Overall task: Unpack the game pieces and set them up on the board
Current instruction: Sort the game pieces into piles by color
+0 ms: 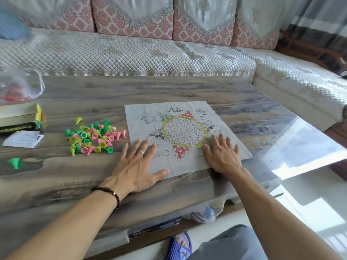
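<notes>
I flattened the paper game board on the tabletop with both hands.

My left hand (138, 166) and right hand (222, 153) lay palm down on the board (185, 136), fingers spread and straight, pinching nothing, probably to smooth its creases so pieces would stand. The board sat toward the tabletop's right side; the pile of green, yellow and pink pieces (93, 136) waited just beside its left edge, none yet placed.
</notes>
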Demonstrator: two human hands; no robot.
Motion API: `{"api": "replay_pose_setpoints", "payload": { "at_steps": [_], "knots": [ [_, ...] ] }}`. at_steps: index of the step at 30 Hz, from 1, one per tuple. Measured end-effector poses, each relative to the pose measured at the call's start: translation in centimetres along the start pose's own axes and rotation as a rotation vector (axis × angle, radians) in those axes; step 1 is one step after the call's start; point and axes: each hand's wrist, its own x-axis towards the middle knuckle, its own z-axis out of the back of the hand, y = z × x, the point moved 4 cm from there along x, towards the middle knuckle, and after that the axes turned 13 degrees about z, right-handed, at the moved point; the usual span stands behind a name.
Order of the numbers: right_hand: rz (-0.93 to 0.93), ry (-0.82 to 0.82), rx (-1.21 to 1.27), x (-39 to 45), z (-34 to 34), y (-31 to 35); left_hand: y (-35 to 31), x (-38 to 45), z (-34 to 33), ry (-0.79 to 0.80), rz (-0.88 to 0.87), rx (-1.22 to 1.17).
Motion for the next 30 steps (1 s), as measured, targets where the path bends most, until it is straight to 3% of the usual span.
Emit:
{"api": "replay_pose_setpoints", "payload": {
  "at_steps": [5,13,20,30],
  "knots": [
    [0.244,-0.057,0.12,-0.9,-0.5,8.1,3.1,-2.2,1.2,-0.044,0.059,-0.037],
    [0.573,-0.183,0.171,0.0,-1.1,20.9,11.7,-5.9,3.5,-0.239,0.098,-0.093],
    [0.61,-0.189,0.307,2.8,-1.3,26.4,17.1,-6.2,3.3,-0.316,0.298,-0.172],
    [0.66,-0.169,0.326,4.4,-1.8,27.6,17.6,-4.6,3.8,-0.37,0.234,-0.164]
  ]
}}
